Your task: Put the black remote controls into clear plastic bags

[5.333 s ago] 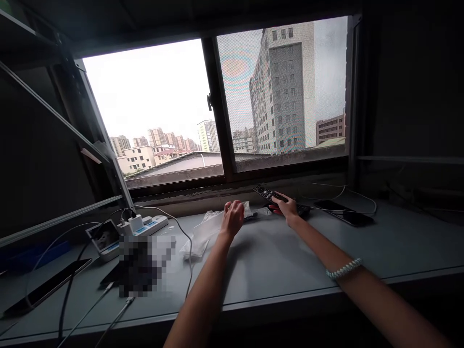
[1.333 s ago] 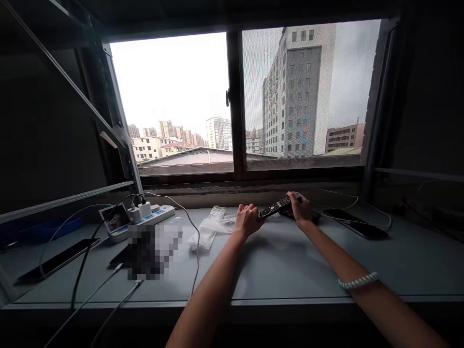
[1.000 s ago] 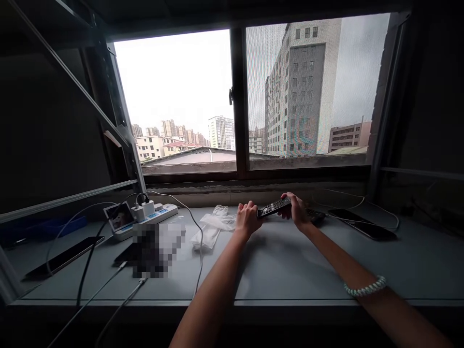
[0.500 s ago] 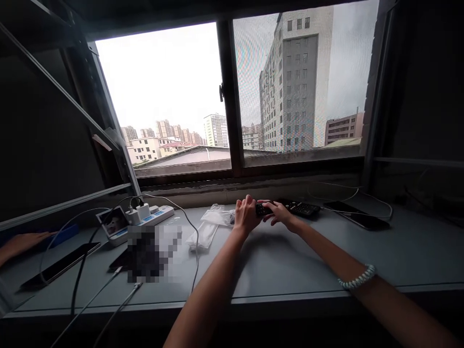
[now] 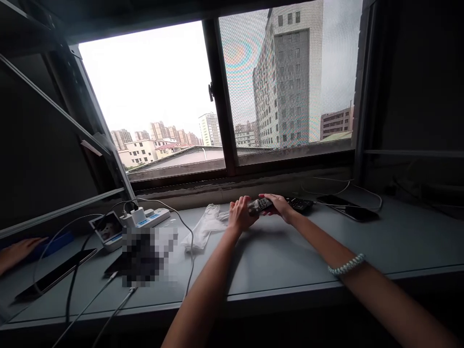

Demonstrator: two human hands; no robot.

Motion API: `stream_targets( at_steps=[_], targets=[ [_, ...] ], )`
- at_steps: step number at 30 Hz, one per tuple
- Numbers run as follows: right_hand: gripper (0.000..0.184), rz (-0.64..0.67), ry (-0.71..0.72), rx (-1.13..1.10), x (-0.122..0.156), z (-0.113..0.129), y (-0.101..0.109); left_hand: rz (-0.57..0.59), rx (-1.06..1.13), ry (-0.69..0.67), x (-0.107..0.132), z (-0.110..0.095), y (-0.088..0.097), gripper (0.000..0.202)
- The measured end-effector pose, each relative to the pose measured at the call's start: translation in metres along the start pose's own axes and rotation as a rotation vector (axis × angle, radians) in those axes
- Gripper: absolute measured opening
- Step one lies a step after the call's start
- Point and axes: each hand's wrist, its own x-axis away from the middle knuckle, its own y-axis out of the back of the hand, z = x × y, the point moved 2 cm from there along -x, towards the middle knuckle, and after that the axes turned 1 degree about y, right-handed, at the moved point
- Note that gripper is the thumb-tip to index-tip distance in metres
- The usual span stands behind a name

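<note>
A black remote control (image 5: 264, 203) lies between my hands, its buttons facing up. My right hand (image 5: 280, 209) is closed around its right part. Clear plastic film (image 5: 253, 208) covers the remote's left end, where my left hand (image 5: 241, 215) has its fingers closed on the plastic. From there the film seems to run left toward crumpled clear plastic bags (image 5: 201, 232) on the desk; my left hand hides the join. Just beyond my right hand rests another black remote control (image 5: 300, 205).
A black phone (image 5: 350, 209) with a white cable lies at right. To the left are a power strip (image 5: 154, 218) with chargers, a small screen or picture (image 5: 108, 226), a dark tablet-like device (image 5: 58, 273) and several cables. Another person's hand (image 5: 23, 250) rests at far left.
My hands have drawn slightly apart, and more of the remote and the film over its left end now shows. The plastic bags look more stretched toward my left hand. The view has shifted slightly.
</note>
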Motion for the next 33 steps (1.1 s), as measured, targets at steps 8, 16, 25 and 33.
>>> stream_targets(
  at_steps=[8,16,25,33],
  targets=[
    [0.041,-0.175,-0.106,-0.393,-0.013,0.000,0.025,0.096,-0.014,0.057,0.002,0.013,-0.005,0.044],
    [0.037,0.166,-0.238,-0.526,-0.006,0.006,0.024,0.047,-0.017,0.046,0.001,0.016,-0.006,0.046],
    [0.035,0.196,-0.271,-0.401,-0.002,0.003,0.022,0.046,0.028,0.047,-0.001,0.010,0.001,0.040],
    [0.015,0.095,-0.211,-0.146,-0.007,-0.006,0.022,0.053,0.039,0.001,0.000,0.007,0.000,0.035]
  ],
)
